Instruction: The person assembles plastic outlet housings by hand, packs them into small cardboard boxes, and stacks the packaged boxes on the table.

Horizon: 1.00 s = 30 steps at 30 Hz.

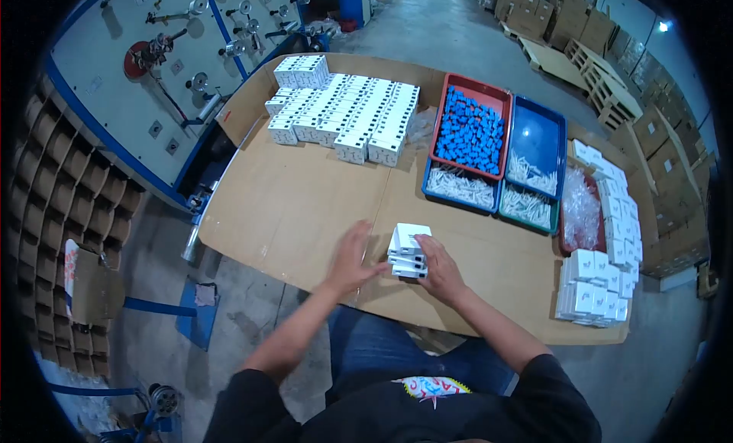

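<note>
A short stack of white box-shaped pieces [408, 250] with small dark openings stands near the front edge of the cardboard-covered table [298, 206]. My right hand [443, 271] is on the stack's right side, its fingers bent over the upper right edge. To the left of the stack is my left hand [351, 261], open, fingers spread and thumb pointing at the pieces. The thumb tip is close to the stack's lower left side; whether it touches I cannot tell.
Rows of white pieces [343, 111] stand at the back left. A red tray [507, 126] holds blue parts; blue trays [563, 138] and a green-rimmed tray [527, 228] hold white ones. More white pieces [595, 286] are piled right, beside clear plastic bags [580, 206].
</note>
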### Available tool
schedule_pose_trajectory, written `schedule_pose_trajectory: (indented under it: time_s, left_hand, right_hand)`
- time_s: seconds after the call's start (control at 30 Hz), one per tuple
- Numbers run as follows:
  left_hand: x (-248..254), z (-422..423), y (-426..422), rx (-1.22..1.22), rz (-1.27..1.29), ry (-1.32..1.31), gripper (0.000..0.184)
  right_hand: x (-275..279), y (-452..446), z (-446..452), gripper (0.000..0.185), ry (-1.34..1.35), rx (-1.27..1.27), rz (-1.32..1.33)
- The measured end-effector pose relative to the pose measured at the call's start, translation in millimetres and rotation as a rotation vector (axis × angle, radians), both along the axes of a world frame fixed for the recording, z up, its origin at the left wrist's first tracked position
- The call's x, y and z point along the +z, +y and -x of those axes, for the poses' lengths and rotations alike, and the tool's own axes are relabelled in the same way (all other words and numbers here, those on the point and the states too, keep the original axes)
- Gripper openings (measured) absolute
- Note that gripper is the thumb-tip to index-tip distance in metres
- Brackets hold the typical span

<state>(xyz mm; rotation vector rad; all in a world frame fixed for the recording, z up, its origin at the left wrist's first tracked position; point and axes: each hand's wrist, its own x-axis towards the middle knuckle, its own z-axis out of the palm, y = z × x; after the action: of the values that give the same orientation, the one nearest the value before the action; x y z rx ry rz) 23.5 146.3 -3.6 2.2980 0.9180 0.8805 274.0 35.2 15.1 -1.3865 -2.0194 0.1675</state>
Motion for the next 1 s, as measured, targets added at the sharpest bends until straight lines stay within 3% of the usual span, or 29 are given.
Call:
schedule_pose_trajectory:
  time_s: [0.07,0.13,0.17,0.23,0.37,0.43,0.6,0.73,0.77,0.87,0.97,1.0]
  left_hand:
    - [-4.6,-40.0,-34.4,-0.004,0.029,-0.052,0.088]
    - [-19.2,-69.2,-51.0,0.009,0.367,-0.379,0.079]
    - [-25.5,-74.9,-55.3,0.006,0.364,-0.379,0.079]
    - [-32.3,-85.4,-65.0,0.161,0.290,-0.395,0.066]
    - [-29.0,-87.9,-77.0,0.171,0.100,-0.330,0.058]
    - [-28.7,-88.6,-74.7,0.143,0.092,-0.348,0.054]
    - [-32.0,-84.4,-77.2,0.123,0.129,-0.373,0.047]
    - [-30.4,-88.9,-81.9,0.152,0.230,-0.394,0.048]
    - [-30.6,-88.1,-80.9,0.157,0.247,-0.414,0.048]
    - [-35.2,-86.8,-78.2,0.151,0.285,-0.465,0.051]
    - [-21.6,-88.4,-84.0,0.393,-0.096,-0.294,0.045]
    - [-12.6,-90.9,-86.7,0.386,-0.088,-0.293,0.045]
  right_hand:
    - [-1.7,-8.5,-0.5,0.099,-0.100,-0.018,0.045]
    - [9.2,-13.0,-2.5,0.099,-0.138,0.028,0.096]
    - [14.4,-14.7,-4.1,0.099,-0.084,0.083,0.139]
    - [19.5,-15.2,-9.3,0.096,0.011,0.154,0.185]
    - [10.2,-18.1,-10.4,0.083,0.128,0.125,0.184]
    - [-2.8,-18.0,-0.4,0.067,0.156,-0.158,-0.029]
    - [-12.6,-12.8,6.7,0.060,0.419,-0.341,0.131]
    - [-5.4,-17.9,11.4,0.060,0.573,-0.413,0.115]
    - [-10.9,-21.0,8.9,0.069,0.646,-0.427,0.159]
    - [-6.2,-34.0,-1.5,0.074,0.835,-0.397,0.195]
    - [2.9,-48.6,-14.7,0.076,0.693,-0.444,0.159]
    - [5.6,-52.2,-19.8,0.076,0.692,-0.453,0.164]
